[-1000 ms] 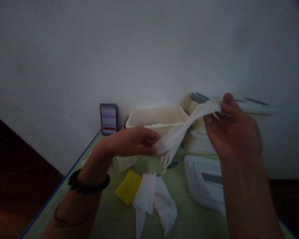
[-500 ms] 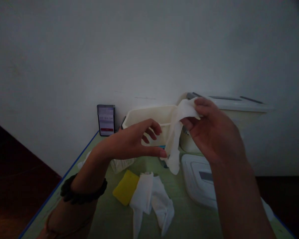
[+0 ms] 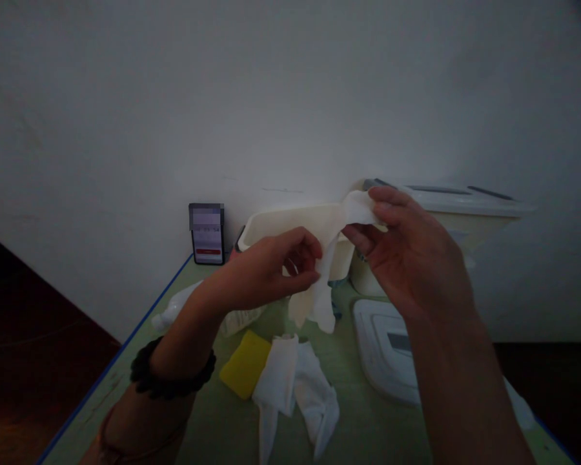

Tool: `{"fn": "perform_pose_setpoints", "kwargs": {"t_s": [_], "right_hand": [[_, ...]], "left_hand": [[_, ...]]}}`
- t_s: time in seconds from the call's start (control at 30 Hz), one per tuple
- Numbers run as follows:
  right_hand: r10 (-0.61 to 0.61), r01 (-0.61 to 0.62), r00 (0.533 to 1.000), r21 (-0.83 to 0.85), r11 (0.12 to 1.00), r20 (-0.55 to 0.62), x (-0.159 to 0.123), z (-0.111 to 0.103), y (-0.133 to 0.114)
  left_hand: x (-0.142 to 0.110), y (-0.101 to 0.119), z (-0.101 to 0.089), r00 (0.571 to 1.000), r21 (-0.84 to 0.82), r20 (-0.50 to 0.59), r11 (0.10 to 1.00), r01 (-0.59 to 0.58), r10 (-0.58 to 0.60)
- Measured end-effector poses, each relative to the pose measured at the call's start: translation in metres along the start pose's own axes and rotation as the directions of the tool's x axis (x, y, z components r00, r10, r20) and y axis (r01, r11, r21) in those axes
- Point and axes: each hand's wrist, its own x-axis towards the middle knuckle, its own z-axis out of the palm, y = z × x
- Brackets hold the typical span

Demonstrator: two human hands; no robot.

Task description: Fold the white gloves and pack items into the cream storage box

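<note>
A limp white cloth (image 3: 323, 294) hangs in front of an off-white open bin (image 3: 271, 223); its exact kind cannot be made out. My right hand (image 3: 411, 252) pinches its upper end between thumb and fingers. Lower down, my left hand (image 3: 275, 271) has its fingertips and thumb closed at the cloth's left edge. Below them, two more white cloths (image 3: 278, 374) lie folded on the green table, beside a yellow sponge (image 3: 244, 365).
A phone (image 3: 208, 236) leans against the wall at the back left. A white bottle (image 3: 174, 307) lies partly behind my left wrist. To the right are a grey-white lid (image 3: 382, 349) and a larger lidded box (image 3: 465, 213). The table's blue edge (image 3: 91, 387) runs along the left.
My left thumb and fingers have come together onto the cloth. The cloth's lower part has swung left and spread out, while my right hand has shifted slightly left.
</note>
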Motion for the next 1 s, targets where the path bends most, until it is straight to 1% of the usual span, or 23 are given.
{"fn": "perform_pose_setpoints", "kwargs": {"t_s": [0.07,0.17,0.27,0.33,0.4,0.5,0.6,0.67,0.87,1.0], "right_hand": [[0.005,-0.005,1.000,-0.003,1.000,-0.004,0.000,0.000,0.000],[0.002,-0.002,1.000,-0.009,1.000,-0.017,0.000,-0.001,0.001],[-0.021,0.020,1.000,-0.014,1.000,-0.015,0.001,-0.002,0.001],[-0.033,0.033,0.999,-0.019,0.999,-0.005,0.001,-0.004,0.001],[-0.041,0.041,0.999,-0.020,0.999,0.000,0.002,-0.005,0.001],[-0.048,0.048,0.999,-0.020,0.999,0.001,0.002,-0.005,0.000],[-0.045,0.044,0.999,-0.008,0.999,-0.023,0.001,-0.002,0.000],[-0.041,0.041,0.999,-0.004,0.999,-0.031,0.000,0.000,-0.001],[-0.015,0.015,1.000,0.000,1.000,-0.017,-0.002,0.004,0.000],[-0.030,0.030,0.999,-0.013,0.999,-0.013,-0.002,0.002,0.000]], "left_hand": [[-0.001,0.000,0.000,1.000,0.046,0.010,0.999,0.021,-0.022],[-0.001,-0.001,0.000,0.995,0.097,0.034,0.991,0.090,-0.094],[-0.001,-0.004,0.002,0.980,0.107,0.080,0.979,0.172,-0.181],[0.000,-0.006,0.003,0.968,0.122,0.114,0.970,0.209,-0.223],[0.000,-0.006,0.003,0.960,0.139,0.124,0.963,0.233,-0.250],[-0.001,-0.004,0.003,0.966,0.099,0.088,0.967,0.234,-0.242],[-0.002,0.002,0.001,0.977,0.030,0.041,0.978,0.208,-0.209],[-0.003,0.006,0.000,0.982,0.014,0.025,0.982,0.188,-0.188],[-0.002,0.006,0.000,0.990,0.031,0.017,0.989,0.143,-0.143],[0.000,0.002,-0.001,0.996,0.082,-0.010,0.992,0.094,-0.094]]}}
